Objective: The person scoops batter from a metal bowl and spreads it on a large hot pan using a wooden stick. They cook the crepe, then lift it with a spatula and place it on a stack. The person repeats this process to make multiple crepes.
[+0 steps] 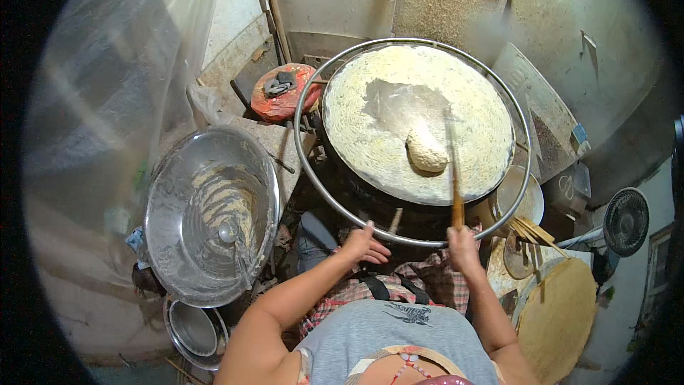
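A large round griddle [483,112] lies before me, its top coated with a pale batter layer [368,144]. A bare grey patch [403,101] shows near its middle, with a thick lump of batter [427,152] at the patch's near side. My right hand [463,248] grips the wooden handle of a long-bladed scraper [457,192], whose thin blade reaches across the batter just right of the lump. My left hand [366,246] holds nothing; its fingers are apart at the near side of the metal ring [331,198] around the griddle. Whether it touches the ring I cannot tell.
A wide metal basin [165,214] with batter residue and a ladle [227,232] stands at left. Red plastic-covered container [283,101] sits behind. To the right are a pale bowl [526,187], wooden sticks [539,232], stacked round flatbreads [558,315] and a fan [626,222].
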`<state>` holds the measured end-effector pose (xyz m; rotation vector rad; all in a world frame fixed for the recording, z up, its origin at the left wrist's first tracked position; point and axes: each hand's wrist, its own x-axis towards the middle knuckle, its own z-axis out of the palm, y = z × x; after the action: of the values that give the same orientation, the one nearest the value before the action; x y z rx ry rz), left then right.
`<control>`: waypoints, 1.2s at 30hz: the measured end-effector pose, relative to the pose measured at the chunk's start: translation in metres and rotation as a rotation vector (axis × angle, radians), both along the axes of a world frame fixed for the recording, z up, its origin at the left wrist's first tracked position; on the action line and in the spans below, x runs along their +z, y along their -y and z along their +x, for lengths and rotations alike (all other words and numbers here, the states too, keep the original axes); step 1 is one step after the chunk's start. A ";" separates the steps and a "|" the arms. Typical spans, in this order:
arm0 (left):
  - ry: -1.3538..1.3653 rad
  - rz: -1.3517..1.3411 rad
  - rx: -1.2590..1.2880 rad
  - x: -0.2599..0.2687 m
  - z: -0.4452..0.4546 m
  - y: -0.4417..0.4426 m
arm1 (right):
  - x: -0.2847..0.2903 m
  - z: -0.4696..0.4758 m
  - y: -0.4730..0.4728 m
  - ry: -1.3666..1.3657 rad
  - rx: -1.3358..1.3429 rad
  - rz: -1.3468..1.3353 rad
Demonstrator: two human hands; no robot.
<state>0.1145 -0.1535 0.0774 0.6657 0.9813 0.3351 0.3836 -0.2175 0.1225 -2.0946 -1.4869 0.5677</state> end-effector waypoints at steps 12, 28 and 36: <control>-0.291 0.083 0.281 -0.010 -0.028 -0.027 | -0.013 0.000 -0.004 -0.079 0.007 0.013; -0.015 0.006 -0.401 -0.021 0.022 0.006 | 0.029 0.017 -0.044 -0.201 0.092 -0.030; -0.172 0.052 0.731 -0.011 -0.015 -0.041 | 0.016 0.007 -0.031 -0.035 0.061 -0.027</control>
<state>0.0996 -0.1122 0.0660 0.3630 1.3684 0.9583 0.3904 -0.1864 0.1387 -2.0552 -1.5356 0.6473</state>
